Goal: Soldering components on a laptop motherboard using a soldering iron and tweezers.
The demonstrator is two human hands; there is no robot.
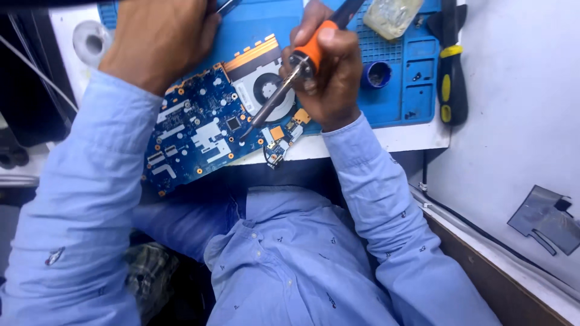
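A blue laptop circuit board lies tilted across a blue work mat, hanging over the table's near edge. It carries a round fan and copper fins. My right hand grips a soldering iron by its orange handle. The metal tip touches the board next to a small black chip. My left hand rests at the board's far left corner, seen from the back, with a thin metal tool poking out past its fingers.
A black-and-yellow screwdriver lies at the mat's right edge. A small round blue pot and a clear plastic bag sit on the mat. A white ring-shaped object is at far left. A grey metal plate lies lower right.
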